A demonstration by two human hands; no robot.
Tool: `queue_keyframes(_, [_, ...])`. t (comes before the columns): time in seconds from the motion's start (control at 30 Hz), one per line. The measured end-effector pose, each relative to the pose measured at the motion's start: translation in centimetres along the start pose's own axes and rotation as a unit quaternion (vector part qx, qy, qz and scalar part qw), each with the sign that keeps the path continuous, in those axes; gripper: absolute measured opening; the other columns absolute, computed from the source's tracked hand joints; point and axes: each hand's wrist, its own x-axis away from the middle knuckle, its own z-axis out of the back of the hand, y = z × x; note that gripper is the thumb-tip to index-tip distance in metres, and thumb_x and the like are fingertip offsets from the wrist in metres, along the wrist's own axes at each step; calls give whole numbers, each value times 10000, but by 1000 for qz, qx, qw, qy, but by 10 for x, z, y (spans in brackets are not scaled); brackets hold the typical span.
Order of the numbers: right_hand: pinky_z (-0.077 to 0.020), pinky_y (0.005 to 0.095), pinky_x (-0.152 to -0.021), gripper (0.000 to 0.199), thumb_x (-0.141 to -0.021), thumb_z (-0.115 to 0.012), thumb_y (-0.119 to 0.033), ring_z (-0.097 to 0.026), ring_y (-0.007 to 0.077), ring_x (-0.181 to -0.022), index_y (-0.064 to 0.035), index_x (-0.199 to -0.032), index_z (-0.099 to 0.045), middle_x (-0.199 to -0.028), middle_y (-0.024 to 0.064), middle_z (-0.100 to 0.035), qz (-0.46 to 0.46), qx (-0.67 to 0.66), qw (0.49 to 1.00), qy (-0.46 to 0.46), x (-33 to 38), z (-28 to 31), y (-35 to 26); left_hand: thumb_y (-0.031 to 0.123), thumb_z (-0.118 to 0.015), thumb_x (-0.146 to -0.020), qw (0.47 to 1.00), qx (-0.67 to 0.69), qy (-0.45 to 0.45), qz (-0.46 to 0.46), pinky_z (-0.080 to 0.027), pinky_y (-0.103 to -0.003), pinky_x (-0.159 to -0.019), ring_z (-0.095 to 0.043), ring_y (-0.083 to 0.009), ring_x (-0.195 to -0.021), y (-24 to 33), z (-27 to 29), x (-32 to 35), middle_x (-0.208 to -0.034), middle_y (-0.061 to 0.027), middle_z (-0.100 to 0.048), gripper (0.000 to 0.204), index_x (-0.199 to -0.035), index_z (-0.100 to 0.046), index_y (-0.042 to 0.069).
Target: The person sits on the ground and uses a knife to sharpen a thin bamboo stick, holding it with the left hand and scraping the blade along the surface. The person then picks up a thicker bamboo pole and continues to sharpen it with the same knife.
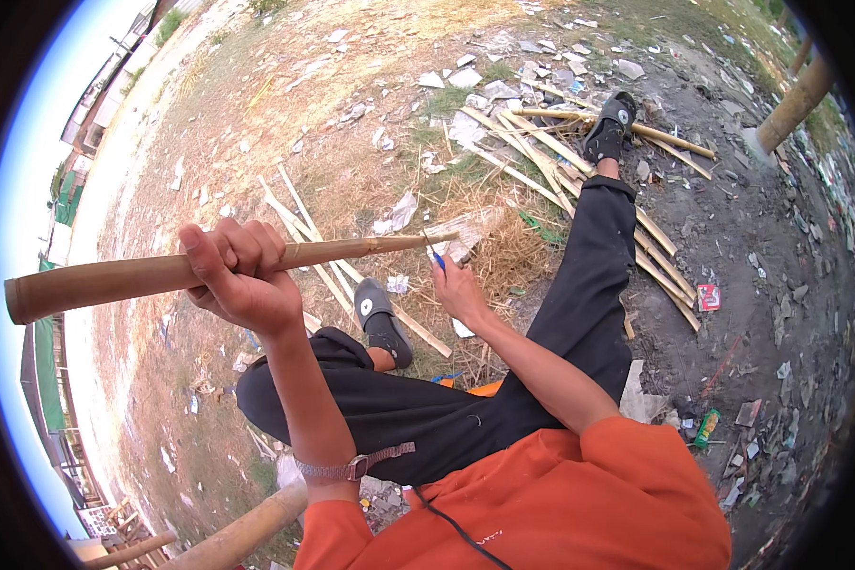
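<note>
A bamboo pole (pixel 114 283) stretches across the view, its thick end at the far left and its thin end over the ground in the middle. My left hand (pixel 242 274) is closed around it, thumb raised along the near side. My right hand (pixel 460 293) is closed on a knife with a blue handle (pixel 438 258). The knife's thin blade crosses the pole near its thin end; whether it cuts in is too small to tell. Beneath that end lie straw-like shavings (pixel 508 252) and pale scraps.
Split bamboo strips (pixel 670 266) lie in a heap by my outstretched right leg (pixel 584 285). More strips (pixel 299 204) rest beside my left shoe (pixel 373 302). A thick bamboo pole (pixel 247 532) runs along the lower left. A post (pixel 796 103) stands at the upper right. Litter covers the ground.
</note>
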Motion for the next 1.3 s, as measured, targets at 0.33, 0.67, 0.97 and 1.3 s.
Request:
queue_keyframes(0.33, [-465, 536, -684, 281, -917, -419, -239, -584, 466, -765, 13, -1008, -501, -790, 303, -596, -58, 13, 998, -24, -11, -7, 1, 318, -452, -957, 1000, 1, 27, -14, -144, -237, -363, -144, -54, -382, 2, 21, -1, -474, 42, -207, 436, -605, -254, 151])
queue_keyframes(0.67, [-467, 527, -751, 274, -925, -413, -270, -593, 444, -842, -25, -1009, -501, -871, 273, -610, -50, 95, 993, -38, -27, -10, 12, 336, -439, -961, 1000, -12, 22, -9, -171, -242, -401, -147, -66, -399, 4, 33, 4, -491, 49, -174, 446, -606, -226, 169])
queue_keyframes(0.97, [-488, 514, -699, 217, -917, -433, -226, -611, 441, -776, -25, -972, -492, -772, 256, -620, 24, 79, 996, 19, -41, -18, 19, 327, -469, -952, 998, -17, 58, -21, -160, -236, -385, -153, -55, -393, 6, 31, -1, -480, 54, -182, 469, -577, -238, 166])
queue_keyframes(1.3, [-474, 537, -671, 281, -942, -387, -277, -592, 471, -765, -27, -1064, -427, -748, 299, -589, -4, 143, 989, -27, -51, -17, 36, 321, -455, -959, 996, -38, 74, -20, -165, -239, -403, -159, -61, -401, 3, 32, 1, -493, 49, -192, 417, -629, -259, 159])
